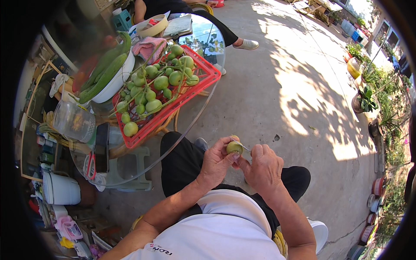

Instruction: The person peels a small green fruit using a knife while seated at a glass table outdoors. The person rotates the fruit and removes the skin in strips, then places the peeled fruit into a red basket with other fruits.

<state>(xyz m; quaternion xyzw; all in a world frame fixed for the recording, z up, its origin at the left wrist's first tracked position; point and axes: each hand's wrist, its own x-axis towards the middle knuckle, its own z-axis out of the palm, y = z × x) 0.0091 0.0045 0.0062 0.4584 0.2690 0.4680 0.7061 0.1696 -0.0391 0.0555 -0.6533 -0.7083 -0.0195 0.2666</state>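
My left hand point(214, 162) holds a small round green fruit point(234, 147) above my lap, with the fingers and thumb around its sides. A thin metal blade or rod point(243, 146) lies across the top of the fruit. My right hand point(266, 165) grips its other end, and the handle is hidden in the fingers. To the left of my hands, a red plastic tray point(182, 98) on the glass table holds several green round fruits point(161, 83) still on their stems. They resemble unripe tomatoes.
On the glass table point(191, 127) are a white basin point(125, 76) of long green gourds point(107, 76), a pink cloth point(149, 48), a clear plastic container point(74, 121), a phone point(102, 148) and scissors point(91, 165). Another person point(216, 22) sits beyond. Potted plants point(365, 99) line the right.
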